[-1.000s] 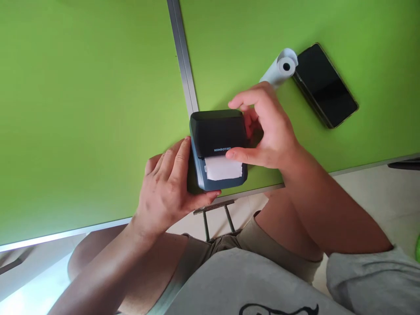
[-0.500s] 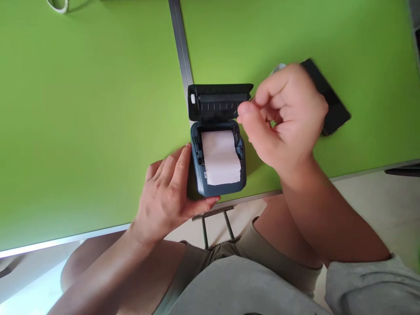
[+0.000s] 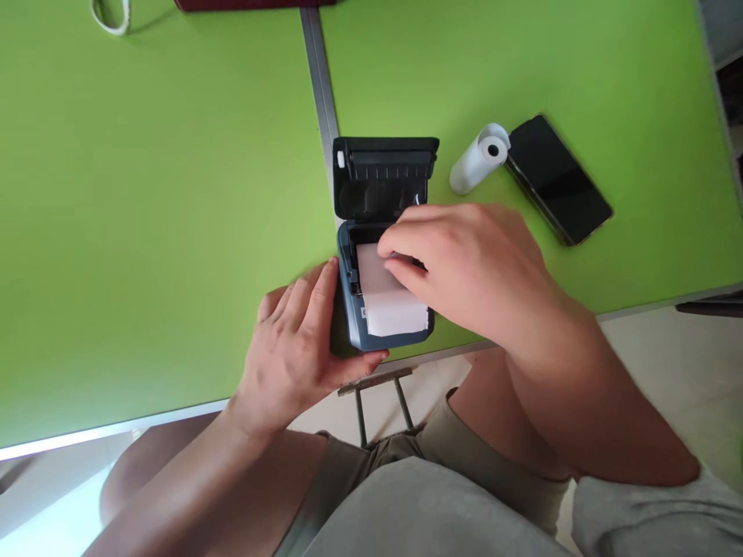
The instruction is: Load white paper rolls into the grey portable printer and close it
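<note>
Since the frame half a second earlier, the right hand point(image 3: 464, 259) had swung in from beside the raised lid to reach over the open printer, whose lid had been shut a second before. Its thumb and forefinger hovered on or just above the loaded paper point(image 3: 392, 290), bent toward each other; whether they pinched it or merely touched it I could not tell. On the other side the left hand point(image 3: 296, 333) had kept its place, its fingers spread rather than clenched — fingertips against the printer's left side, thumb along its near edge. Between the two hands sat the dark blue printer point(image 3: 357, 333), near the front edge of the green surface point(image 3: 174, 193), with the white paper inside and its loose end lying out over the front. The black lid point(image 3: 377, 197) was tipped back at the far side, its inner face showing and a small white piece at its left end. Farther right were a white paper roll point(image 3: 473, 165) and, just beside it, a dark phone point(image 3: 560, 182), screen up. Beyond the lid ran a grey metal strip point(image 3: 319, 70) — at its far end lay a dark red object point(image 3: 244, 4), with a white loop point(image 3: 119, 29) to the left.
</note>
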The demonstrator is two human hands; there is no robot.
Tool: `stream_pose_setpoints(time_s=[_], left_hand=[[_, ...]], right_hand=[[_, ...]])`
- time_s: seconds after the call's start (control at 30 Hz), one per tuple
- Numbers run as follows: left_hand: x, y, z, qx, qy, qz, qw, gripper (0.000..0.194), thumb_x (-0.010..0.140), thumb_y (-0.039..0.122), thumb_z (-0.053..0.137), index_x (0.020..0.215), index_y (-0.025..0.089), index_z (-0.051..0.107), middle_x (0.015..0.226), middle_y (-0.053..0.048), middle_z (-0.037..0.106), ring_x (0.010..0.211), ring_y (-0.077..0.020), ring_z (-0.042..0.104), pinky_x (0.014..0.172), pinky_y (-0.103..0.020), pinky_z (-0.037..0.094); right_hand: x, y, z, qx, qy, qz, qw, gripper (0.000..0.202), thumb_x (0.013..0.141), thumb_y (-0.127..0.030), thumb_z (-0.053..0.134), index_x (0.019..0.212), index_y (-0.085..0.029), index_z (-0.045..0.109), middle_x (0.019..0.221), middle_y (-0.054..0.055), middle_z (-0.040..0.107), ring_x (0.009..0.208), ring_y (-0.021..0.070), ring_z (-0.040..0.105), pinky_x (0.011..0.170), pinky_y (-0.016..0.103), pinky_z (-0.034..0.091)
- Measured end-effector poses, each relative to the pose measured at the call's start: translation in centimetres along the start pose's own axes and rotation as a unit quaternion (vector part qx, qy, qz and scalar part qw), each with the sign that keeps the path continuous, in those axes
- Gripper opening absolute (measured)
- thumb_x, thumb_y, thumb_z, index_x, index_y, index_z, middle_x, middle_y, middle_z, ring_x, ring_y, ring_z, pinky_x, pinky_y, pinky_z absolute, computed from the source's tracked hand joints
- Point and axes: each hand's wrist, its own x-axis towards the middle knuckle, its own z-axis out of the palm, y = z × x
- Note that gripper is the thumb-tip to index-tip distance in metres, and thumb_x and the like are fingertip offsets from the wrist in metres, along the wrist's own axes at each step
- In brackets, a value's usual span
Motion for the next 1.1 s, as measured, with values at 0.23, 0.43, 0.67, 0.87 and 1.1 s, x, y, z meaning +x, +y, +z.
stream_pose_setpoints(time_s=[0.23,0.43,0.67,0.87,1.1], left_hand=[[-0.1,-0.1,-0.1,0.001,-0.001,0.008,1.000,0.092,0.100,0.078,0.043,0.156,0.005,0.038,0.139,-0.024,0.065,0.126,-0.0356,0.067,0.096,-0.045,0.049],[0.0,0.0,-0.2,-0.013,-0.003,-0.002,1.000,0.092,0.099,0.078,0.044,0.159,0.008,0.036,0.138,-0.024,0.066,0.125,-0.0374,0.067,0.095,-0.047,0.051],[0.0,0.0,-0.2,-0.012,-0.002,-0.003,1.000,0.093,0.098,0.079,0.045,0.160,0.010,0.034,0.139,-0.023,0.066,0.126,-0.0371,0.067,0.096,-0.047,0.052],[0.0,0.1,-0.3,0.004,-0.009,-0.007,1.000,0.094,0.098,0.081,0.043,0.153,0.005,0.041,0.136,-0.025,0.067,0.125,-0.0358,0.068,0.095,-0.046,0.052],[0.2,0.1,-0.3,-0.005,-0.005,-0.011,1.000,0.091,0.098,0.079,0.044,0.157,0.009,0.038,0.136,-0.023,0.068,0.125,-0.0357,0.068,0.096,-0.046,0.053]], right_hand=[[0.1,0.0,-0.6,-0.023,-0.035,-0.010,0.999,0.016,0.093,-0.020,0.057,0.101,-0.026,0.070,0.080,-0.001,0.073,0.051,0.0080,0.041,0.058,0.030,0.013],[0.8,0.6,0.3,0.011,-0.008,-0.049,0.999,0.019,0.093,-0.023,0.055,0.104,-0.024,0.071,0.070,0.000,0.068,0.047,0.0082,0.035,0.055,0.029,0.013],[-0.3,3.7,-0.6,0.358,0.046,-0.106,0.927,0.038,0.076,-0.014,0.069,0.112,-0.026,0.071,0.097,-0.004,0.076,0.057,0.0052,0.054,0.049,0.022,0.038],[0.1,6.9,3.2,0.626,0.185,-0.028,0.757,0.052,0.082,-0.074,0.058,0.108,-0.029,0.058,0.076,-0.002,0.061,0.043,0.0085,0.039,0.032,0.025,0.024],[-0.1,4.6,6.0,0.523,0.291,0.045,0.800,0.046,0.088,-0.052,0.069,0.068,-0.022,0.042,0.058,-0.005,0.038,0.047,0.0067,0.035,0.041,0.024,0.029]])
